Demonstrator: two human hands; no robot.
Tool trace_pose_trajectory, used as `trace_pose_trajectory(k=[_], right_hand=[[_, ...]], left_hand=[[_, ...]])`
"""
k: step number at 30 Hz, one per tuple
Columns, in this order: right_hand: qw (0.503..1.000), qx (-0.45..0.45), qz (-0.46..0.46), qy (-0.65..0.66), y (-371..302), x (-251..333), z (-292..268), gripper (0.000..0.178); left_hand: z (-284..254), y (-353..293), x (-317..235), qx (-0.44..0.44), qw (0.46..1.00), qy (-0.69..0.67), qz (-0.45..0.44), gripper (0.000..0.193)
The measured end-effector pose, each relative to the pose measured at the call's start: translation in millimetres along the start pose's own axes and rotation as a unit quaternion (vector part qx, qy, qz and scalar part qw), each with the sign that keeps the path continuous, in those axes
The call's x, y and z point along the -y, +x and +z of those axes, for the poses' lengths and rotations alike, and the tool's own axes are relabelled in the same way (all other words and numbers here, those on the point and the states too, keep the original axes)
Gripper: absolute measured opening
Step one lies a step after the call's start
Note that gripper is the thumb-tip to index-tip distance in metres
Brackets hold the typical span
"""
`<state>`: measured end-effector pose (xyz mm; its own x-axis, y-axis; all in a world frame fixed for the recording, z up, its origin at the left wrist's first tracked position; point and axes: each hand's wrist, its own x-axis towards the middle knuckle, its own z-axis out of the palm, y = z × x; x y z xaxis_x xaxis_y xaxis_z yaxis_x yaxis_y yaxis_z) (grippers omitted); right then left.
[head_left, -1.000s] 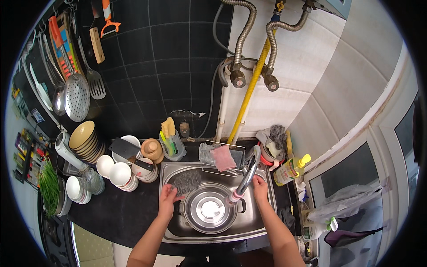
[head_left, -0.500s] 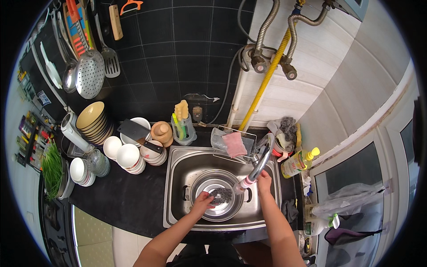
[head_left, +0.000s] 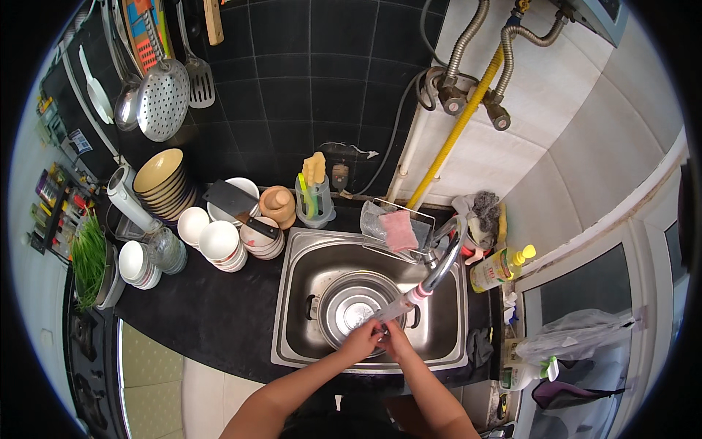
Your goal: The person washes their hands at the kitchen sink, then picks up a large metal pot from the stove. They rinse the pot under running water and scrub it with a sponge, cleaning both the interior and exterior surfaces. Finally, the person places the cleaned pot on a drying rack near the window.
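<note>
My left hand (head_left: pixel 363 341) and my right hand (head_left: pixel 395 341) meet over the front right of a round steel pot (head_left: pixel 330 293) with black side handles, which sits in the sink. Both sets of fingers are closed around a dark steel wool scrubber (head_left: pixel 384 331), mostly hidden by them. Just above my hands hangs the faucet (head_left: pixel 439 274) with its pink-ringed tip. A clear streak, apparently water, runs from that tip toward my fingers. The visible bottom of the pot is shiny.
The steel sink (head_left: pixel 292 344) is set in a black counter (head_left: pixel 205 322). Left of it stand stacked white bowls (head_left: pixel 219 241), a cleaver (head_left: pixel 234 205) and a wooden mortar (head_left: pixel 276 205). Behind the sink, a wire rack holds a pink cloth (head_left: pixel 398 230). A yellow soap bottle (head_left: pixel 497 269) stands right.
My right hand has left the faucet and come down to my left hand. The left hand has moved right with the scrubber, under the tip. The whole view has shifted slightly.
</note>
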<state>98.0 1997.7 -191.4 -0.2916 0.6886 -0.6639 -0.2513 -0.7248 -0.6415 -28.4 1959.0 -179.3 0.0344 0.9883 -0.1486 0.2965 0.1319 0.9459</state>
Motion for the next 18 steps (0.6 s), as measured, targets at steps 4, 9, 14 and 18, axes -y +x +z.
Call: trace_pose_trajectory(k=[4, 9, 14, 18], right_hand=[[1.000, -0.017, -0.002, 0.015, 22.7, -19.6, -9.0, 0.018], [0.988, -0.020, 0.059, 0.141, 30.5, -20.9, -8.3, 0.021], [0.995, -0.033, 0.045, 0.077, 51.9, -36.2, -19.3, 0.027], [0.999, -0.024, 0.030, 0.034, 51.3, -23.1, -7.7, 0.029]], left_hand=[[-4.0, -15.1, 8.3, 0.069, 0.996, -0.046, 0.030, 0.019], [-57.4, -16.7, 35.3, -0.177, 0.980, 0.076, -0.054, 0.023], [-95.8, -2.2, 91.7, -0.248, 0.942, 0.190, -0.124, 0.037], [-97.8, 14.2, 119.8, -0.211, 0.931, 0.161, -0.249, 0.032]])
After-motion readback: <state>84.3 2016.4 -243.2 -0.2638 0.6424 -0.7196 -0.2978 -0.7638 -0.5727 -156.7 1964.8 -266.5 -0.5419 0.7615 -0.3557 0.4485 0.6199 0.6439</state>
